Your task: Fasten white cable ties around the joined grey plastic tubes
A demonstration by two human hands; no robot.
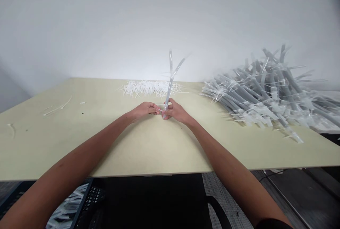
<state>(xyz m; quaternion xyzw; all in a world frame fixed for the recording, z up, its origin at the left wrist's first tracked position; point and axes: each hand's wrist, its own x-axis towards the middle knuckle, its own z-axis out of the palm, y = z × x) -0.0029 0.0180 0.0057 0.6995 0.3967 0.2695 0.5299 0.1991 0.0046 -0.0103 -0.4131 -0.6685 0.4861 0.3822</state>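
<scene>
A clear plastic Y-shaped tube (169, 89) stands upright over the middle of the table, its two branches pointing up. Around its lower end my right hand (174, 111) is closed. Just to the left, my left hand (149, 109) pinches a thin whitish strip at the tube's base, which looks like a cable tie (160, 110). The fingers hide most of that strip. Behind both hands lies a heap of white cable ties (148, 88), close to the wall.
A large pile of clear tube assemblies (255, 91) covers the table's right side. Several loose cable ties (57, 108) lie on the left of the pale table (159, 151). Below the front edge, at left, a dark crate (82, 204) holds more clear pieces.
</scene>
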